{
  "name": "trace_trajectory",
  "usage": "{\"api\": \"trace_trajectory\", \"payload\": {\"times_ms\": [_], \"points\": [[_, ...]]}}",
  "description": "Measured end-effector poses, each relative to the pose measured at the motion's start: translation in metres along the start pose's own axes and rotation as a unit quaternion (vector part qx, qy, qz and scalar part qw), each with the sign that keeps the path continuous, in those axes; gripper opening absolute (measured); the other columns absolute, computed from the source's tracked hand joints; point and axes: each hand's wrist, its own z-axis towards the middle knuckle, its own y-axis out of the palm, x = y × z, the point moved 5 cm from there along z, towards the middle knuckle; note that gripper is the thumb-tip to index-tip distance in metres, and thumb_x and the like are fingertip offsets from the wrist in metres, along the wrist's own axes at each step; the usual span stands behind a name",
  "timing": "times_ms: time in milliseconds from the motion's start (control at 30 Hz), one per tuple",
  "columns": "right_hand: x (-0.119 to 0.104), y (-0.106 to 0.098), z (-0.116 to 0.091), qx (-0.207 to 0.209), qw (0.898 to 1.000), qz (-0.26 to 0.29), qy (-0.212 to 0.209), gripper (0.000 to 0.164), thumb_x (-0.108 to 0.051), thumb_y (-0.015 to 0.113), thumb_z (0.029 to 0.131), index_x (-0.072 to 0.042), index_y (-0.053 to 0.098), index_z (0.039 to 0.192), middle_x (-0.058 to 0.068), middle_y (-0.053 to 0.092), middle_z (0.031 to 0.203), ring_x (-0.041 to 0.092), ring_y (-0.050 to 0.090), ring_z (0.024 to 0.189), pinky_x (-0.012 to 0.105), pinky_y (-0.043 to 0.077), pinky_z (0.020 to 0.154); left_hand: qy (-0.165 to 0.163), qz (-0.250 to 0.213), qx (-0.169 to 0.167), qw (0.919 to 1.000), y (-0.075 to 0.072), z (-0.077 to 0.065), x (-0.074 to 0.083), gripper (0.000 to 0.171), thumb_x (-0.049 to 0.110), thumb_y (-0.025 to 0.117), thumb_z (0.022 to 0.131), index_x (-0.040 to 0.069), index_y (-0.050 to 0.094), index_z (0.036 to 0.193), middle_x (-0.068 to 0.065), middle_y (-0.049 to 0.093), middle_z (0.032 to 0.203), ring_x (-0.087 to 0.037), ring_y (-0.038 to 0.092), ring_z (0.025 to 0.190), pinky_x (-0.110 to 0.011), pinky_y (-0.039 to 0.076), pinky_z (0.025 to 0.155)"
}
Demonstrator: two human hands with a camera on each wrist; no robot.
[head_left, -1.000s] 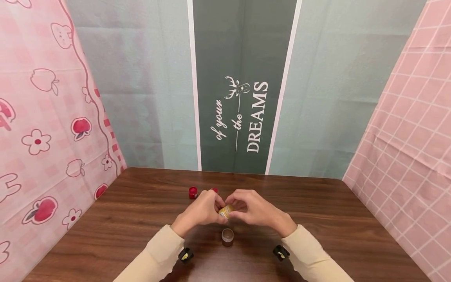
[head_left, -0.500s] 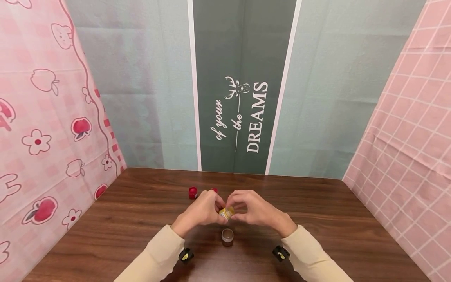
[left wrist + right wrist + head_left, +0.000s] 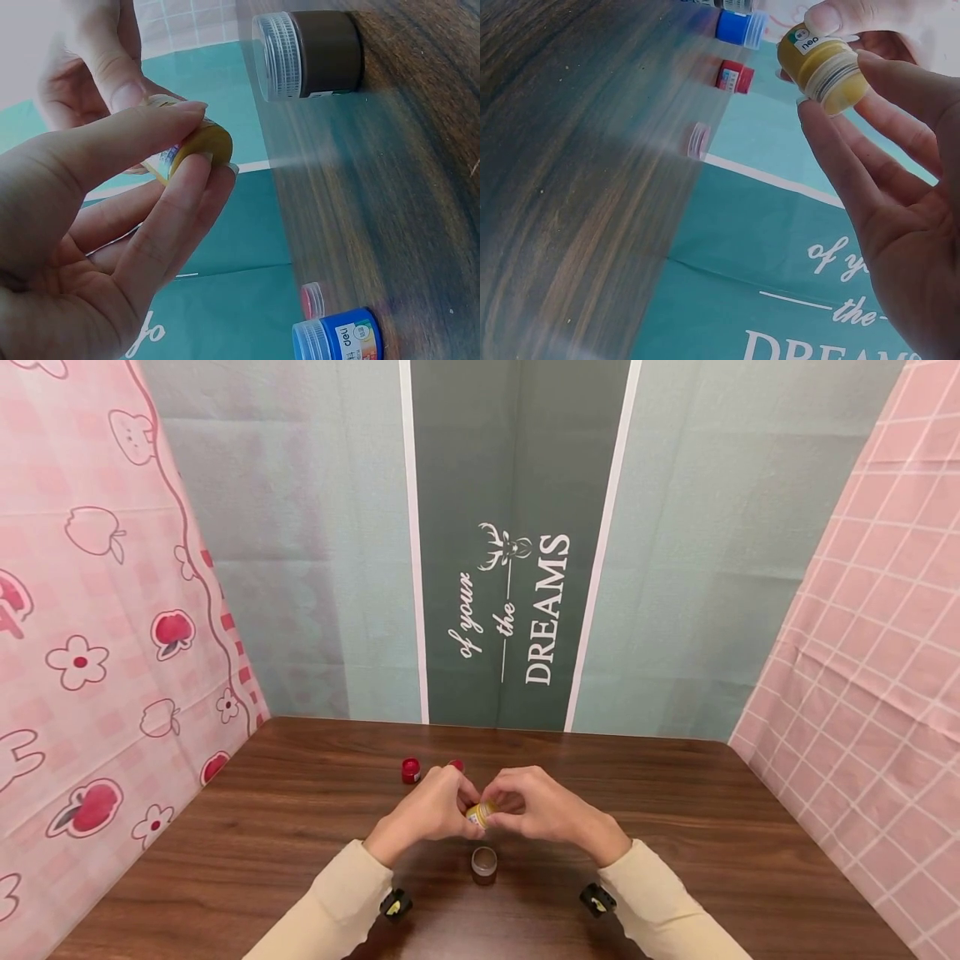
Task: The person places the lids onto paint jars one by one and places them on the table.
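Note:
A small yellow paint jar (image 3: 810, 64) with a clear screw lid (image 3: 838, 84) is held tilted in the air between my hands. My left hand (image 3: 432, 806) grips the jar's body, its thumb and fingers round the yellow base (image 3: 206, 146). From the other side my right hand (image 3: 542, 802) pinches the lid, thumb on one edge and fingertips on the opposite one. Below the hands, nearer me, a brown paint jar (image 3: 484, 866) with a clear lid stands upright on the table.
An uncapped red paint jar (image 3: 410, 771) stands beyond my left hand. Near it lies a red-smeared clear lid (image 3: 697, 141). A capped blue paint jar (image 3: 349, 335) shows in both wrist views; my left arm hides it from the head view. Cloth backdrops surround the wooden table (image 3: 675, 810).
My right fingers have loosened from the lid, then closed on it again. The jar has tipped slightly; my left hand keeps its hold, and the other jars are unmoved.

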Motion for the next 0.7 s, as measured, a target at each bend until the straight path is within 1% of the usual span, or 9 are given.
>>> {"api": "trace_trajectory", "payload": {"times_ms": [133, 300, 467, 700], "points": [[0.0009, 0.0003, 0.0001, 0.006, 1.000, -0.010, 0.004, 0.018, -0.010, 0.079, 0.090, -0.008, 0.074, 0.108, 0.003, 0.075, 0.100, 0.005, 0.073, 0.088, 0.015, 0.059, 0.078, 0.000, -0.003, 0.000, 1.0000, -0.0003, -0.0007, 0.0000, 0.018, 0.006, 0.090, 0.074, 0.005, 0.081, 0.089, -0.006, 0.080, 0.081, -0.011, 0.072, 0.068, -0.016, 0.056, 0.061], [0.0018, 0.0009, -0.0001, 0.008, 1.000, -0.015, 0.006, 0.018, -0.013, 0.078, 0.091, -0.009, 0.074, 0.108, 0.002, 0.076, 0.100, 0.005, 0.072, 0.086, 0.016, 0.059, 0.077, -0.004, -0.003, 0.001, 1.0000, -0.0009, -0.0014, -0.0002, 0.018, 0.007, 0.090, 0.074, 0.004, 0.081, 0.089, -0.006, 0.080, 0.082, -0.010, 0.070, 0.067, -0.017, 0.057, 0.061], [0.0013, 0.0004, 0.0007, 0.009, 1.000, -0.019, 0.001, 0.017, -0.013, 0.078, 0.092, -0.008, 0.074, 0.108, 0.002, 0.077, 0.098, 0.004, 0.072, 0.085, 0.018, 0.060, 0.077, -0.005, 0.000, 0.003, 1.0000, -0.0017, -0.0015, 0.0002, 0.019, 0.007, 0.090, 0.074, 0.004, 0.080, 0.089, -0.006, 0.079, 0.082, -0.009, 0.069, 0.067, -0.018, 0.058, 0.062], [0.0015, -0.0008, -0.0003, 0.006, 1.000, -0.019, 0.002, 0.020, -0.014, 0.078, 0.092, -0.007, 0.073, 0.110, 0.003, 0.077, 0.099, 0.004, 0.071, 0.086, 0.019, 0.061, 0.077, -0.007, -0.003, 0.000, 1.0000, -0.0014, -0.0017, 0.0004, 0.021, 0.007, 0.091, 0.073, 0.002, 0.080, 0.091, -0.008, 0.080, 0.084, -0.011, 0.070, 0.068, -0.019, 0.060, 0.063]]}}
